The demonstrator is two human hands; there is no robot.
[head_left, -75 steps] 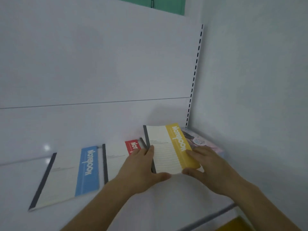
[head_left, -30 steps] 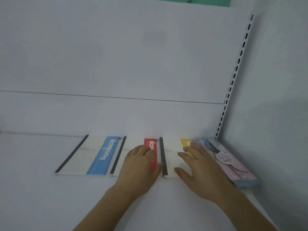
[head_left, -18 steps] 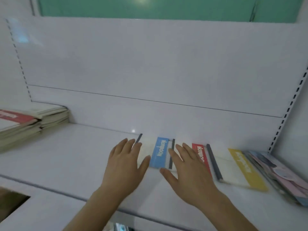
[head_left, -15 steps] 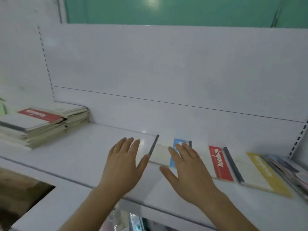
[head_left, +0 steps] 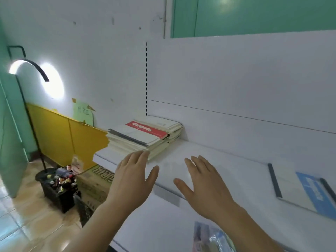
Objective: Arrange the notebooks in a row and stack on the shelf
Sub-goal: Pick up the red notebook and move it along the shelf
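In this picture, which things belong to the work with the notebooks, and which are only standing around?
Belong to the job:
- stack of notebooks, red-banded one on top
- blue-banded notebook lying flat
- white shelf
- left hand and right hand, both open, holding nothing

Just lying about:
- cardboard box on the floor
- black crate of bottles
- floor lamp
- yellow cabinet

A white shelf carries a stack of notebooks at its left end and a blue-striped notebook lying flat at right
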